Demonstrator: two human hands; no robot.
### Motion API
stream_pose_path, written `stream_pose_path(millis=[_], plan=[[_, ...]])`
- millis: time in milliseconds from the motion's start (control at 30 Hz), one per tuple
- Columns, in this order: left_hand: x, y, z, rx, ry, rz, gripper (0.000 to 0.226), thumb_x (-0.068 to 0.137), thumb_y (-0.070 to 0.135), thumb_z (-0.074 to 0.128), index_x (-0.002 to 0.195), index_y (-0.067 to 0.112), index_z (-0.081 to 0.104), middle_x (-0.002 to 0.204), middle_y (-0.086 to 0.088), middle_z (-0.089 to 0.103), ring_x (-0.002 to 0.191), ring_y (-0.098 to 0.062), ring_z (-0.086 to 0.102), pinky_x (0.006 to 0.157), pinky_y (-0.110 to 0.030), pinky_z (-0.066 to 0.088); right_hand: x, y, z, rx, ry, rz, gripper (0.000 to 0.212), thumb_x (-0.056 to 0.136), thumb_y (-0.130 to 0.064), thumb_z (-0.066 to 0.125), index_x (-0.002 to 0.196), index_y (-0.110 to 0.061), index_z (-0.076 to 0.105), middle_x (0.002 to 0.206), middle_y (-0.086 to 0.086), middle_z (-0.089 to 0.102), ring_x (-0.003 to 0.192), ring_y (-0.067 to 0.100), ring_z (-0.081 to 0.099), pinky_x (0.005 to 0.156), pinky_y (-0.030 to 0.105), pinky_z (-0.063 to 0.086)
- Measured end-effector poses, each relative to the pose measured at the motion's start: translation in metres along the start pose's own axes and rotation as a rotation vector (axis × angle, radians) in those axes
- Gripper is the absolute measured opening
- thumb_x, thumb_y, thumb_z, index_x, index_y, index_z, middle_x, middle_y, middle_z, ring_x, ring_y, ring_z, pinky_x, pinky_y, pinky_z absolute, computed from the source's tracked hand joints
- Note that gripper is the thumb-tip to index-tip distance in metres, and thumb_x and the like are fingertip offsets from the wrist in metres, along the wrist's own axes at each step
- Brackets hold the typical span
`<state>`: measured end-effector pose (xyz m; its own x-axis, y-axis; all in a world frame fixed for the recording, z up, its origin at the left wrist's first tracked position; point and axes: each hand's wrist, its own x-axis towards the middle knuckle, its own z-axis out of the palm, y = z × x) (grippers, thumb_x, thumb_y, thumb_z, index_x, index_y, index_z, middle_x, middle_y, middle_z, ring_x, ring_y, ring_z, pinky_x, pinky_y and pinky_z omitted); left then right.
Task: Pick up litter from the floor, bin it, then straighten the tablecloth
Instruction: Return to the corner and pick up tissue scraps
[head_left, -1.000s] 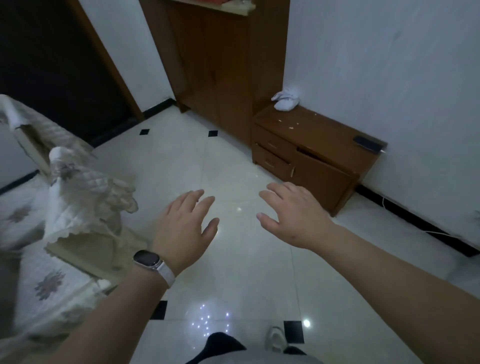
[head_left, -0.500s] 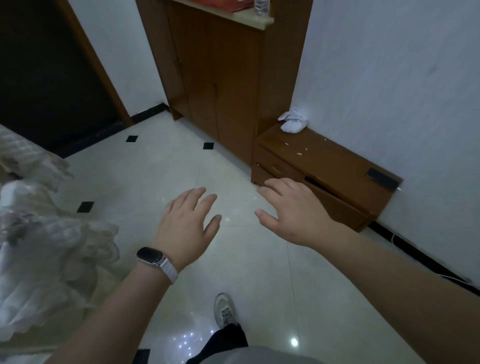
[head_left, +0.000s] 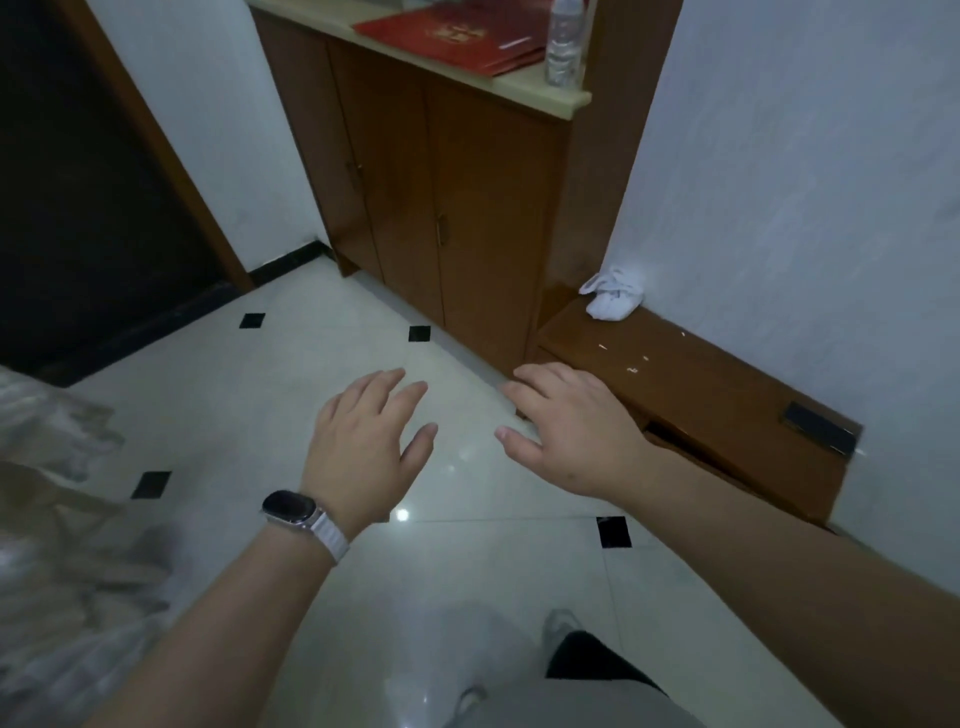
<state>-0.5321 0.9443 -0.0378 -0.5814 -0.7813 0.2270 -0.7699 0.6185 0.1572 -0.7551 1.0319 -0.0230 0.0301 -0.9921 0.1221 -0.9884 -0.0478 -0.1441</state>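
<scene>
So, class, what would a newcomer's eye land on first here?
The left hand, a watch on its wrist, and the right hand spread open, empty, above the glossy tiled floor at centre. Behind them, a red folder lies on top of the tall cabinet, and a white bundle sits on the low cabinet by the right wall.

Bare forearms (head_left: 218, 623) on both sides. Just behind the left hand (head_left: 363, 441) sits a smartwatch (head_left: 296, 512), dark rounded screen, white ribbed band. Below and right of the smartwatch: grey top (head_left: 571, 706), dark trouser leg (head_left: 587, 657), pale grey sneaker (head_left: 558, 626).
</scene>
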Motion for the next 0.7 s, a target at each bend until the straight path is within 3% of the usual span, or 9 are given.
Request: stream_pose_path(millis=[700], plan=[[0.251, -0.139, 0.03, 0.212, -0.03, -0.348, 0.047, 0.093, 0.048, 0.047, 0.133, 0.023, 0.052, 0.14, -0.006, 0.052, 0.128, -0.029, 0.047, 0.102, -0.047, 0.04, 0.387, 0.076, 0.044, 0.062, -0.126, -0.454, 0.054, 0.095, -0.055, 0.033, 0.137, -0.024, 0.044, 0.143, 0.001, 0.044, 0.129, 0.021, 0.037, 0.105, 0.04, 0.032]])
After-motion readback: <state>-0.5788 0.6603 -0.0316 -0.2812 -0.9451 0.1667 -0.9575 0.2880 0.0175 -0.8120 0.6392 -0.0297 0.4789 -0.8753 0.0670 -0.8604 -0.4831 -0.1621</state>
